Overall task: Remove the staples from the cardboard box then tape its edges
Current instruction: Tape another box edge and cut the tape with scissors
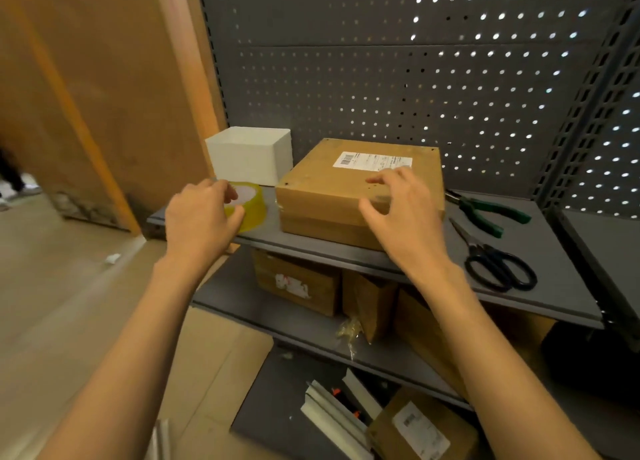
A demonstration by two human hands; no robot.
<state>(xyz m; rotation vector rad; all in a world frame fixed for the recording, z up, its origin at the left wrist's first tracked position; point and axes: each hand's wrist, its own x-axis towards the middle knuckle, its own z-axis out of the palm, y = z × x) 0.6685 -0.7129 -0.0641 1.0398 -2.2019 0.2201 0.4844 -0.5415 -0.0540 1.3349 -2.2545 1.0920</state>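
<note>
- Brown cardboard box [346, 189] sits closed on the grey shelf [540, 269], label up.
- Right hand [401, 213] hovers over the box's near right corner, fingers spread and loosely bent, gripping nothing.
- Left hand [199, 213] curls round the yellow tape roll [249, 205], just left of the box.
- Pliers [491, 211] and scissors [498, 262] lie right of the box.

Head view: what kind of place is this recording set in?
Probably a stockroom or shop back room: grey metal shelving with a perforated back panel, and brown cardboard parcels stored on the lower shelf.
</note>
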